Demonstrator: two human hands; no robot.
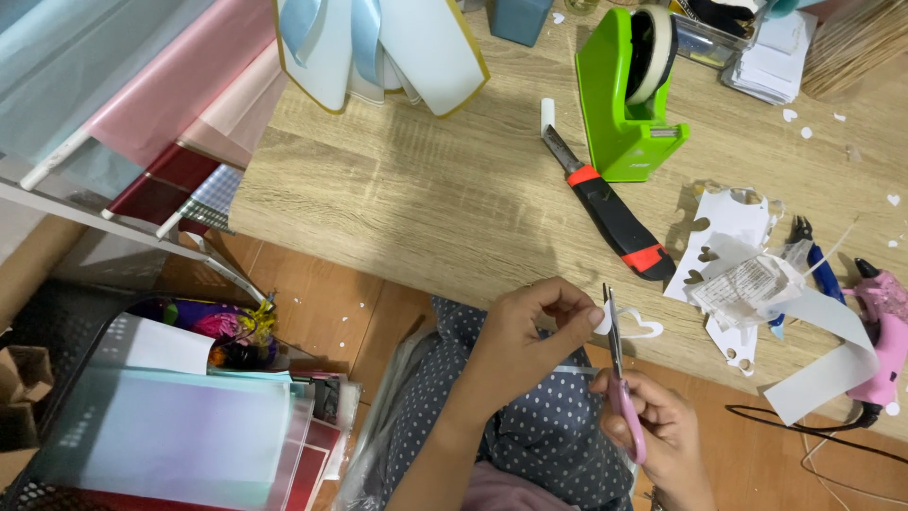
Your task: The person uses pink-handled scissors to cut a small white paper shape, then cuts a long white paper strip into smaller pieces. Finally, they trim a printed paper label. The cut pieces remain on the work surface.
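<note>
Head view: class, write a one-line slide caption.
Left hand holds white paper cutout while right hand snips with pink-handled scissors beside wooden table.

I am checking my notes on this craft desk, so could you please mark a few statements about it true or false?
1. The right hand holds pink-handled scissors. True.
2. The left hand pinches a small white paper piece. True.
3. The tape dispenser is blue. False: it is bright green.
4. The utility knife lies on the floor. False: it lies on the wooden table.
5. A pink glue gun lies at the table's right edge. True.
</note>
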